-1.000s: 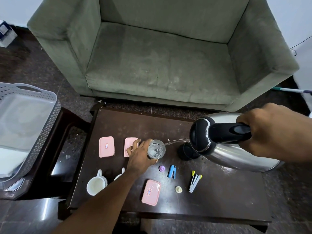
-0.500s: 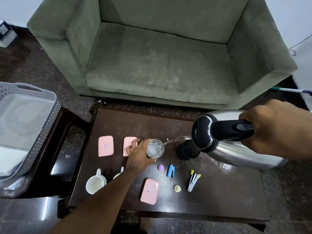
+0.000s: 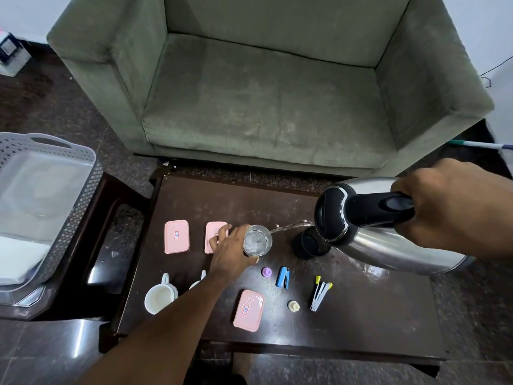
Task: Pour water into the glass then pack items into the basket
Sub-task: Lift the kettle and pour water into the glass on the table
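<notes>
A clear glass [image 3: 257,240] stands on the dark table [image 3: 361,315], and my left hand [image 3: 231,250] is wrapped around its left side. My right hand [image 3: 449,215] grips the black handle of a steel kettle [image 3: 388,243], tilted with its spout toward the glass. A thin stream of water arcs from the spout into the glass. A grey perforated basket [image 3: 52,195] sits on a side table at the left. On the table lie three pink boxes [image 3: 176,236] [image 3: 215,235] [image 3: 248,310], a white cup [image 3: 159,297], a second cup partly hidden by my forearm, and small items.
The black kettle base [image 3: 309,244] sits under the spout. A purple cap [image 3: 267,272], a blue stapler [image 3: 283,277], a cream cap [image 3: 293,305] and a yellow-tipped clip [image 3: 319,293] lie near the front. A green armchair [image 3: 263,93] stands behind the table.
The kettle and my right hand have shifted slightly up and to the right while the water keeps flowing. My left hand stays on the glass.
</notes>
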`<state>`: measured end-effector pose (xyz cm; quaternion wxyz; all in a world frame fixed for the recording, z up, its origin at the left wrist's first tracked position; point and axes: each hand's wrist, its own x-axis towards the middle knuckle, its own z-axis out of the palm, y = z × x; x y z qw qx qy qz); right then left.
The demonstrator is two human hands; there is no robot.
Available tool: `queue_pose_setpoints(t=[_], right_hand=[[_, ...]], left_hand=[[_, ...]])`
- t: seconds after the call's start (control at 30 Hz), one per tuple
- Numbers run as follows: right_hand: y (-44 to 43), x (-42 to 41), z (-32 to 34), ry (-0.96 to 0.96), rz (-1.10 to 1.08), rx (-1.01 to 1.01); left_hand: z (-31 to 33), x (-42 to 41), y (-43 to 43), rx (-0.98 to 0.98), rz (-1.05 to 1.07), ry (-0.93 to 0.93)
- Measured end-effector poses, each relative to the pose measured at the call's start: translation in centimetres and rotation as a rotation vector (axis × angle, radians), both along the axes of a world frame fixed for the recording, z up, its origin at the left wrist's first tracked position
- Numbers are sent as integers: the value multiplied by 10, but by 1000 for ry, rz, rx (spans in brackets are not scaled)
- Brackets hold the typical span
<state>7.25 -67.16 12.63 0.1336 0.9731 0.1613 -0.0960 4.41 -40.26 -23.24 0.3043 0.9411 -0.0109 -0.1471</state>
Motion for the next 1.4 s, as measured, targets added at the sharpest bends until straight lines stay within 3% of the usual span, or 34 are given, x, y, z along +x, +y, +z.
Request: queue_pose_setpoints(t=[0.67,1.07,1.17,1.27,1.4], right_hand=[[17,-11,-23,104,-53,1],[12,-24,-68,136,-244,255],[11,-32,-75,121,-314,382],[11,-41,-81,103,-438,506],[19,-50,-89,75,-528,678]], left_hand=[[-7,2,0,34,-10,7],[0,2,3,-8,-27,8],[18,-4,7,-89,30,-105],[41,-15,8,-315,111,-241],[75,-24,6,-702,142,-92]])
